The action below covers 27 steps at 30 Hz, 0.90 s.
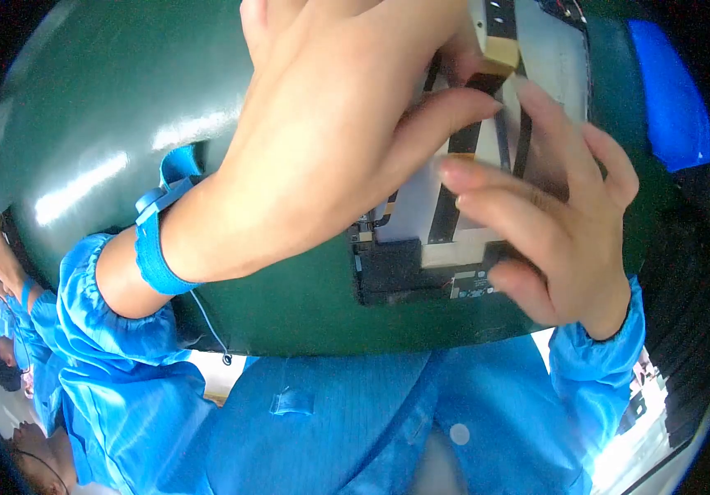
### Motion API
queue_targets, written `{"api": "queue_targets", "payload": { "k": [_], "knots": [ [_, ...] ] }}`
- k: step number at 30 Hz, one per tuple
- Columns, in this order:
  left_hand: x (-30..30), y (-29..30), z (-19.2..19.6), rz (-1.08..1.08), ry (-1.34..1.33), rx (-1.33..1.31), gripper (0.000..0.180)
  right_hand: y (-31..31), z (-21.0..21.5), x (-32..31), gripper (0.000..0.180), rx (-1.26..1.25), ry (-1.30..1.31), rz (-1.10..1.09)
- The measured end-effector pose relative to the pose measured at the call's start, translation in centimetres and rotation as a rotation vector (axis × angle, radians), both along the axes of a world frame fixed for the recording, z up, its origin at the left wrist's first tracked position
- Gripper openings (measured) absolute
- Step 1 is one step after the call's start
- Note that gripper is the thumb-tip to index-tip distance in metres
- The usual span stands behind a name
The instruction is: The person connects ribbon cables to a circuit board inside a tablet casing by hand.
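An opened flat electronic device (565,62), likely a tablet, lies under both my hands, with silvery panels and black ribbon strips inside. A tan piece (501,54) sits on one dark strip. From the left my left hand (330,140) reaches over it, open, thumb stretched out apart from the index finger near that strip. Its other fingers are partly cut off by the top edge; contact cannot be told. My right hand (561,214) hovers over the device's right side, open, fingers spread and slightly blurred. A blue wrist strap (155,247) circles my left wrist.
The device rests on a dark green, shiny work surface (116,107). A bright blue object (672,95) lies at the far right. The strap's thin cord (209,320) hangs near the front edge. Other people in blue clothing (21,330) are at the left.
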<state>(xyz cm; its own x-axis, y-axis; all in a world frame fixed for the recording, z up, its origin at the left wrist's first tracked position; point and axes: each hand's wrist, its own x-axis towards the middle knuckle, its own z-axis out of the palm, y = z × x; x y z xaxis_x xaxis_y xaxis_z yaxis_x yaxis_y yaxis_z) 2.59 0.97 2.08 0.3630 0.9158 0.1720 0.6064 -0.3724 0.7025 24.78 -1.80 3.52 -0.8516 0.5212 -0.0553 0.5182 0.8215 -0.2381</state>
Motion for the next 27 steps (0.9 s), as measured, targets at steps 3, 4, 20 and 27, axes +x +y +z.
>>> {"api": "queue_targets", "payload": {
  "k": [3,4,20,27],
  "knots": [
    [0.1,0.1,-0.2,0.017,-0.024,0.001,0.031,-0.3,-0.1,-0.1,0.05,-0.009,0.017,0.007],
    [0.3,0.3,-0.3,0.025,-0.032,0.003,0.031,-0.6,-0.1,-0.1,0.05,-0.033,0.005,0.003],
    [1.2,0.2,-0.3,0.095,-0.168,0.041,0.041,-0.4,-0.7,0.9,0.037,0.1,0.211,-0.518],
    [2.7,-1.4,-0.1,0.0,-0.087,0.446,0.026,-0.8,-1.3,0.6,0.016,-0.064,0.465,-0.515]
  ]
}}
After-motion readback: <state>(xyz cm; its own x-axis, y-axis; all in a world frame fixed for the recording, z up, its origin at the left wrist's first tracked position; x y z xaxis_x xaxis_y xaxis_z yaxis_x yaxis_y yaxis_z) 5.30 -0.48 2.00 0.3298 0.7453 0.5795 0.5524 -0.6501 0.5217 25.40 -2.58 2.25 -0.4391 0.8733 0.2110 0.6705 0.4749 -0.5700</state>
